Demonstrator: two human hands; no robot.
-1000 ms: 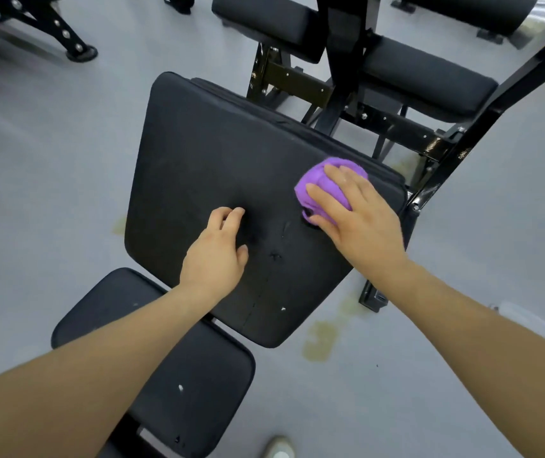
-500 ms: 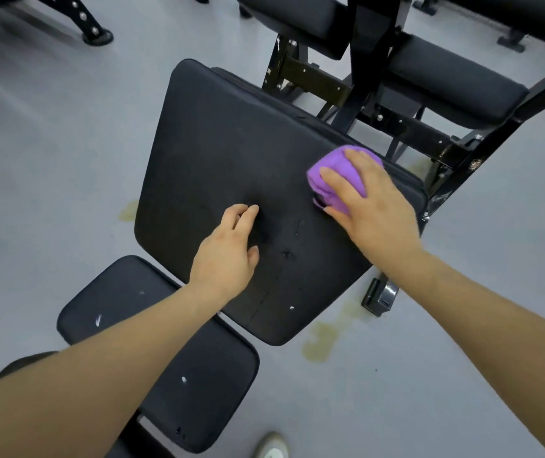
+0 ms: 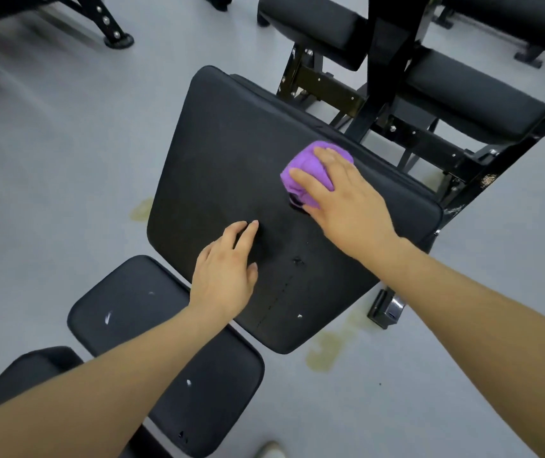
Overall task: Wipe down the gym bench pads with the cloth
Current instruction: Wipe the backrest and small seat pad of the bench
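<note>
The large black back pad of the gym bench lies tilted in the middle of the view. A bunched purple cloth sits on its upper right part. My right hand lies on top of the cloth and presses it against the pad with spread, fairly straight fingers; the thumb is hidden. My left hand rests on the lower middle of the pad with loosely bent fingers and holds nothing. The smaller black seat pad, with white scuffs, is below left under my left forearm.
Black steel frame and further black pads stand behind the bench at the upper right. Another machine's foot is at the upper left. The grey floor has yellowish stains beside the bench. A shoe tip shows at the bottom.
My right hand has slid the cloth a little to the left, away from the pad's right edge. My left hand stays in the same spot on the pad. The view has shifted.
</note>
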